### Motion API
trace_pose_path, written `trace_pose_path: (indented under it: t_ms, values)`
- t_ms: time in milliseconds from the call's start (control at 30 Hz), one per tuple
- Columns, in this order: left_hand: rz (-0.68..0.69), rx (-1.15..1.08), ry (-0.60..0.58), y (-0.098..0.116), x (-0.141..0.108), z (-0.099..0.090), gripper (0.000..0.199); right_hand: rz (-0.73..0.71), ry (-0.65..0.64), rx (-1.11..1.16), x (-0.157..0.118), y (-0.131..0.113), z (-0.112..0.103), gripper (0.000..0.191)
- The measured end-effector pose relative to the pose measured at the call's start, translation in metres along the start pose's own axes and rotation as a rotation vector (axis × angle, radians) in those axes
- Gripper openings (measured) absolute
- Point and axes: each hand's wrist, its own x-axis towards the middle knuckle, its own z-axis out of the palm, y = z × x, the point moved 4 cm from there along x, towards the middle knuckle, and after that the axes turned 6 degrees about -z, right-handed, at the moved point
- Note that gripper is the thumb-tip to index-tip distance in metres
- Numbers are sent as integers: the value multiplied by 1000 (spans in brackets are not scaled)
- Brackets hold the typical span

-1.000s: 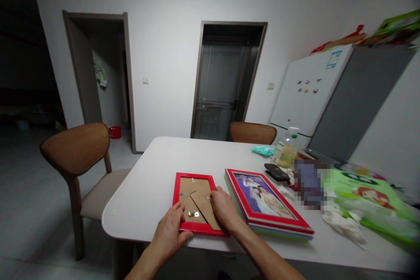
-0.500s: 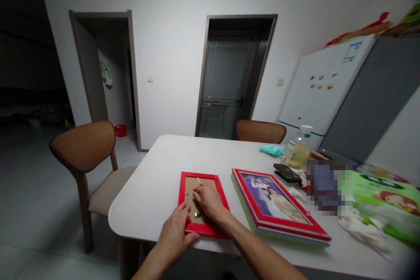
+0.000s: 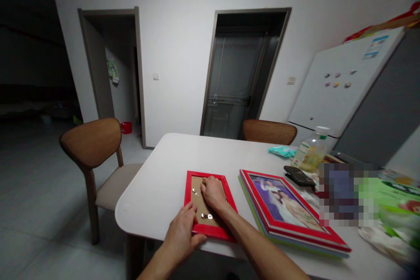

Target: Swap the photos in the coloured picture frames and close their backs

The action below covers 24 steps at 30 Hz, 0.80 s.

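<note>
A red picture frame [image 3: 215,231] lies face down on the table, its brown backing board [image 3: 198,206] showing. My left hand [image 3: 182,229] grips the frame's near left corner, with fingers along the left side and thumb at the near edge. Over the far part of the board, my right hand [image 3: 214,193] is closed with fingertips bent down onto it; whatever they pinch is hidden. One small metal clip [image 3: 207,216] shows near the board's close end, another metal clip [image 3: 194,191] by its left side.
Right of my hands lies a stack of frames, a red one with a photo [image 3: 285,201] on top. Beyond are a dark flat object [image 3: 298,176], a bottle [image 3: 310,151], a teal packet [image 3: 282,152] and green bags [image 3: 393,201]. Wooden chairs [image 3: 93,142] flank the white table [image 3: 154,183].
My right hand has moved from the middle of the backing board toward its far end, now covering the clip there. My left hand keeps its place. The view has turned slightly left.
</note>
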Motion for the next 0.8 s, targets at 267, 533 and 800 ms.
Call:
trace_pose_path:
  t_ms: [267, 533, 800]
  values:
    - [5, 16, -14, 1, 1, -2, 31, 115, -26, -4, 9, 13, 2, 30]
    - [31, 42, 0, -2, -2, 1, 39, -22, -6, 31, -26, 6, -23, 38]
    - [62, 110, -16, 4, -3, 1, 41, -79, -72, 86, -70, 17, -37, 34]
